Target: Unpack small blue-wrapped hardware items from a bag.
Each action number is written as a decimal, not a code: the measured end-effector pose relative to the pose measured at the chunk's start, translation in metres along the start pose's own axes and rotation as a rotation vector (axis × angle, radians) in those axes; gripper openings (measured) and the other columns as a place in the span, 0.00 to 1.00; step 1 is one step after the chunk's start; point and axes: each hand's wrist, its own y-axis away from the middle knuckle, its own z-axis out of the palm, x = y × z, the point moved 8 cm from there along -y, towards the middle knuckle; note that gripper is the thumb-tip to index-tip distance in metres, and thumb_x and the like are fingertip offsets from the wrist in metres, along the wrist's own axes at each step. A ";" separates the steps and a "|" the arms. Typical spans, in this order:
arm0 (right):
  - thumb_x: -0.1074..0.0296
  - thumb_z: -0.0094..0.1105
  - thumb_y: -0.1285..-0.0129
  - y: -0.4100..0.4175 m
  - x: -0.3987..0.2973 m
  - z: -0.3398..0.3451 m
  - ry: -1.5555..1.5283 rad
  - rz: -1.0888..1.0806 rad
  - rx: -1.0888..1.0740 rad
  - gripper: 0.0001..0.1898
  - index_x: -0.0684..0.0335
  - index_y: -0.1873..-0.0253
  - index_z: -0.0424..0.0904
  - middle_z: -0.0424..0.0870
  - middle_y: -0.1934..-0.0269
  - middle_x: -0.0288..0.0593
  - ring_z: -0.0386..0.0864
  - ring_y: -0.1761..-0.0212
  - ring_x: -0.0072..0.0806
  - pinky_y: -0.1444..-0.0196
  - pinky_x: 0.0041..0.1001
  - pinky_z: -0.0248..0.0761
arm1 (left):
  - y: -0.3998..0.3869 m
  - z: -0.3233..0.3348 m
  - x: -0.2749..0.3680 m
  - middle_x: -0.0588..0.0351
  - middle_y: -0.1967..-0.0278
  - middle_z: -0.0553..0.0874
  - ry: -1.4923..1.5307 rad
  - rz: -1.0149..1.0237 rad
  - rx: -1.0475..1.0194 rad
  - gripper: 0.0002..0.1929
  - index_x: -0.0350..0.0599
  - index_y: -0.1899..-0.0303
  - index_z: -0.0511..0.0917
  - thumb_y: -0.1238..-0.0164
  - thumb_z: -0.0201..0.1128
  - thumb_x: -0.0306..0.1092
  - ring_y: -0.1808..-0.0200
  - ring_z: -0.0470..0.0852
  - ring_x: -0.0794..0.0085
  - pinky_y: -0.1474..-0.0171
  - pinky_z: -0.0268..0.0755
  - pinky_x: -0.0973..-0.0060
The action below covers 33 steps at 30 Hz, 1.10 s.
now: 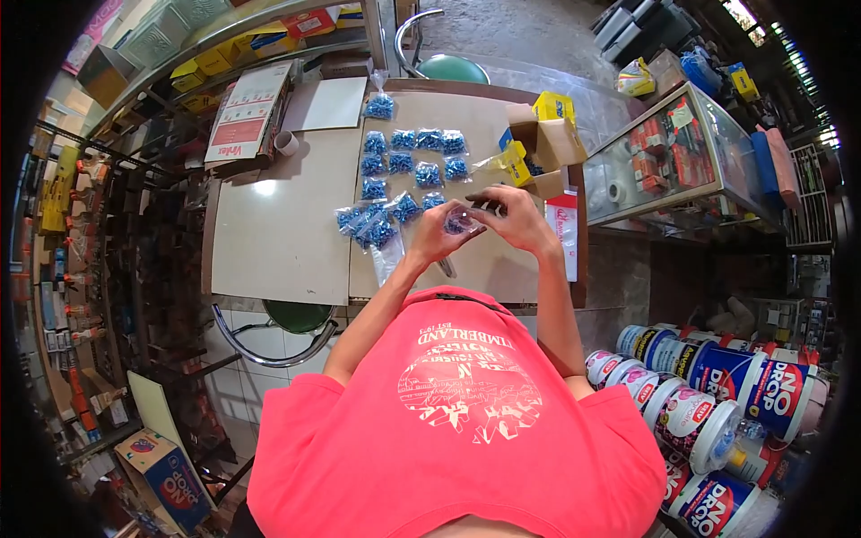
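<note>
Over the near part of a table [282,222], my left hand [436,232] holds a small clear plastic bag [460,220] with some dark bluish pieces in it. My right hand [514,216] is at the bag's upper edge, its fingers bent close to the plastic; whether they pinch it is hard to tell. Beyond and left of my hands lie rows of small clear bags filled with blue pieces that look like screws [428,175]. A heap of such bags [370,227] is left of my left hand, with flat clear bags [387,261] below it.
An opened cardboard box [559,144] with yellow packs [516,163] stands at the table's back right. At the back left are a stack of flat cartons [245,114] and a paper cup or roll [286,143]. A glass cabinet [672,161] stands right; a chrome-armed stool [296,316] is near left.
</note>
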 end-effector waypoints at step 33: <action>0.70 0.65 0.47 0.000 0.241 0.101 0.394 0.303 0.191 0.10 0.68 0.61 0.81 0.78 0.58 0.52 0.79 0.56 0.49 0.53 0.39 0.74 | 0.005 -0.025 -0.035 0.52 0.69 0.87 -0.109 -0.126 0.096 0.19 0.38 0.62 0.79 0.50 0.76 0.40 0.68 0.86 0.73 0.63 0.79 0.77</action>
